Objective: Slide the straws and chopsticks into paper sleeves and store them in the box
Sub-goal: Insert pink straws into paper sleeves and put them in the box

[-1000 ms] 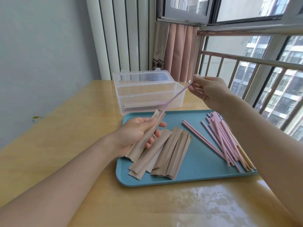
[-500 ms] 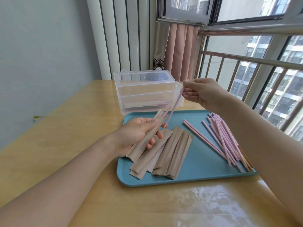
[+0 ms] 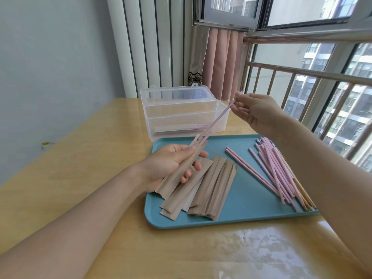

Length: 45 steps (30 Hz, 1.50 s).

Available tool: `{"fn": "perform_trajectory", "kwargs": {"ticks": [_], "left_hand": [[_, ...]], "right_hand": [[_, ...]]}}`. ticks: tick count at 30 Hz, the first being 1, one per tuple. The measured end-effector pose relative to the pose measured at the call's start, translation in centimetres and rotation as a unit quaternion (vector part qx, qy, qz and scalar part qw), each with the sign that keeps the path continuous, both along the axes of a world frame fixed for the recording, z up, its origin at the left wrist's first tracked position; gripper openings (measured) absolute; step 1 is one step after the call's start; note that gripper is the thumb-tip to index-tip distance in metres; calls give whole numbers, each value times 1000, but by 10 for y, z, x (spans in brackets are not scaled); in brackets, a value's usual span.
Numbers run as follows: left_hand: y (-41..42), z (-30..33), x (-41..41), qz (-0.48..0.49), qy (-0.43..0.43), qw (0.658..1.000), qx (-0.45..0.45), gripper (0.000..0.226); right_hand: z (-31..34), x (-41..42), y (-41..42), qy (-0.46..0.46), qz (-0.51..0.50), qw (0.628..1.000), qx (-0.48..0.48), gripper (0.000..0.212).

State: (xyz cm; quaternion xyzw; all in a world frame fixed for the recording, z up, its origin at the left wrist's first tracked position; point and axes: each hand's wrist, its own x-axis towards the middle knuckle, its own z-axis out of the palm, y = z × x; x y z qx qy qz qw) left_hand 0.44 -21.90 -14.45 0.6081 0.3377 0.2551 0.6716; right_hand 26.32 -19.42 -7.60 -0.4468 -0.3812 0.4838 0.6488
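Note:
My left hand (image 3: 171,164) grips a brown paper sleeve (image 3: 177,174), tilted with its open mouth up and to the right. My right hand (image 3: 255,111) pinches the top end of a pink straw (image 3: 218,118), whose lower tip sits at the sleeve's mouth. Several more brown sleeves (image 3: 211,188) lie on the blue tray (image 3: 247,210). A pile of pink straws and chopsticks (image 3: 281,172) fills the tray's right side. Behind the tray stands the clear plastic box (image 3: 181,115), lid open, with a filled sleeve lying inside.
The tray lies on a wooden table (image 3: 90,158) beside a grey wall on the left. Metal window bars (image 3: 302,85) and a pink curtain (image 3: 223,61) stand behind the box. A glossy patch marks the table's front right.
My right hand dipped toward the sleeve and lifted again, swinging the straw steeper and then back. The straw's lower tip now sits at the sleeve's mouth. My left hand stayed put.

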Motion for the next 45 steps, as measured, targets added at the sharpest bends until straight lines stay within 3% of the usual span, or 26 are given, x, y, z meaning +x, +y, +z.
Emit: {"fn": "perform_trajectory", "kwargs": {"ticks": [11, 15, 20, 33, 35, 39, 42, 45], "left_hand": [[1, 0, 0, 5, -4, 1000, -7, 38], [2, -1, 0, 20, -11, 1000, -11, 39], [3, 0, -1, 42, -20, 999, -13, 38], [8, -1, -2, 62, -43, 996, -38, 37], [7, 1, -2, 55, -39, 997, -34, 38], [13, 10, -6, 84, -121, 987, -58, 53], [32, 13, -18, 222, -213, 950, -59, 50], [47, 2, -28, 333, -191, 923, 12, 36]], "right_hand": [[-7, -18, -3, -105, 61, 993, 5, 20], [-17, -31, -1, -164, 41, 985, 18, 11], [-22, -42, -4, -324, 27, 945, 32, 19], [-25, -62, -6, -489, 70, 868, 45, 21], [-26, -62, -6, -448, 80, 890, 27, 21], [-19, -53, -5, -229, 102, 968, -22, 17], [-2, -35, -2, -102, -7, 995, -13, 16], [14, -30, 12, -41, -101, 994, -1, 16]]}}
